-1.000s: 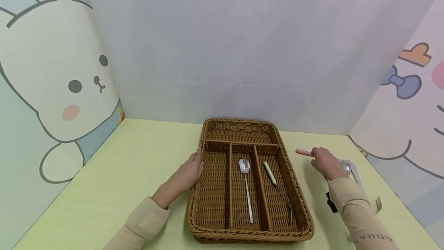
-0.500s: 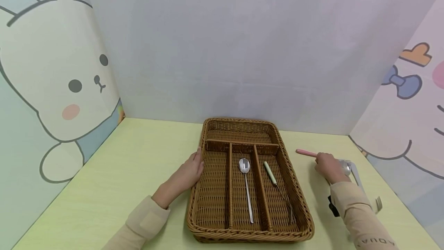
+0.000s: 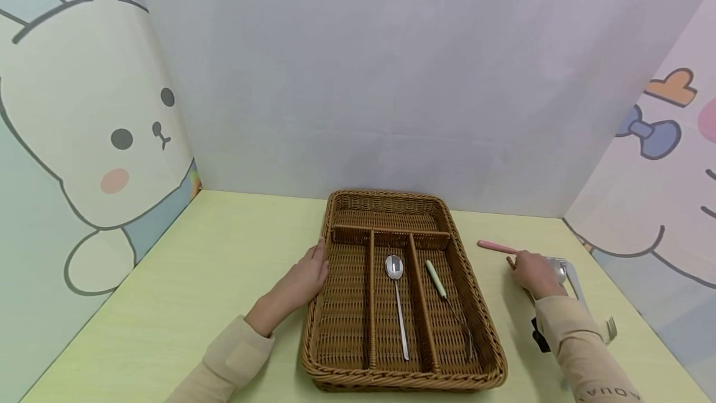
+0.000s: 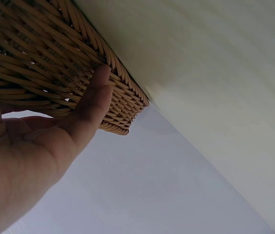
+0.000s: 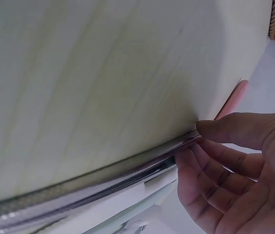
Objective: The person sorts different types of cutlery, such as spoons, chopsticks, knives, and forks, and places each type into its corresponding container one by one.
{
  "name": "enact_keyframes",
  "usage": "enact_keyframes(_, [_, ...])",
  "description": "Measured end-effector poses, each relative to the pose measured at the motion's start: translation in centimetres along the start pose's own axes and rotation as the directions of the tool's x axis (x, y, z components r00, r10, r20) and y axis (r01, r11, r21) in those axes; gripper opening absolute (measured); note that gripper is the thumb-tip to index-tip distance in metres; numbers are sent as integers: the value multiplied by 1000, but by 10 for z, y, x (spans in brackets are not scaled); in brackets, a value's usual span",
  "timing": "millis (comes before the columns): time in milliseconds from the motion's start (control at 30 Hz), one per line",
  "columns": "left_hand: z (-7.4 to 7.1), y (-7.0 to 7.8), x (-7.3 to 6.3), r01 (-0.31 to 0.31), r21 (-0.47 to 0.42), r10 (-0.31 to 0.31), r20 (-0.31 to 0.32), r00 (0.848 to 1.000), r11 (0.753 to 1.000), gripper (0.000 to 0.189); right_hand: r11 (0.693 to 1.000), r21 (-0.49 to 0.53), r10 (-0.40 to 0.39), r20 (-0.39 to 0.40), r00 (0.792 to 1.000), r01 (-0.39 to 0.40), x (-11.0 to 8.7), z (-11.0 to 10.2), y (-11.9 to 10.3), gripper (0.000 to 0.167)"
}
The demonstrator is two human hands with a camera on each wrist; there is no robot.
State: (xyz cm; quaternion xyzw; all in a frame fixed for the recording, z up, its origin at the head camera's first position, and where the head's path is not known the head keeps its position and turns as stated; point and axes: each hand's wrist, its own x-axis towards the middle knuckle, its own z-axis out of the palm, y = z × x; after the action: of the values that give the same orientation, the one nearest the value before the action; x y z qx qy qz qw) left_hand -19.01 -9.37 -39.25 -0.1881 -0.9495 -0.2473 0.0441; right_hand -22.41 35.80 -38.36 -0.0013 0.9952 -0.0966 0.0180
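Note:
My left hand (image 3: 302, 277) grips the left rim of the brown wicker cutlery basket (image 3: 404, 382), its fingers against the outer wall (image 4: 54, 68) in the left wrist view. A silver spoon (image 3: 394, 268) lies in the middle compartment. The right compartment holds a utensil with a pale green handle (image 3: 436, 279) and thin metal end. Over the table on the right, my right hand (image 3: 534, 273) pinches slim metal chopsticks (image 5: 93, 178) between thumb and fingers. Just beyond it lies a pink-handled utensil (image 3: 496, 246), its other end hidden by the hand.
More cutlery lies partly under the right forearm, with a spoon bowl (image 3: 559, 271) and a fork (image 3: 611, 328) showing. A pale wall (image 3: 391, 79) rises behind the table (image 3: 246, 222), and cartoon-printed panels stand at both sides.
My right hand has shifted slightly right and toward me, off the pink handle, and a brown tip now shows at its fingers. The left hand and basket stay put.

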Motion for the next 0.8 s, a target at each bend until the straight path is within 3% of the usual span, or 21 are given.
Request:
enact_keyframes(400, [0, 0, 0, -2, 1, 2, -2, 1000, 1000, 52, 999, 37, 36, 28, 999, -37, 0, 3, 0, 19])
enact_keyframes(800, [-1, 1, 0, 4, 2, -4, -4, 1000, 1000, 52, 994, 104, 23, 24, 999, -25, 3, 5, -2, 15])
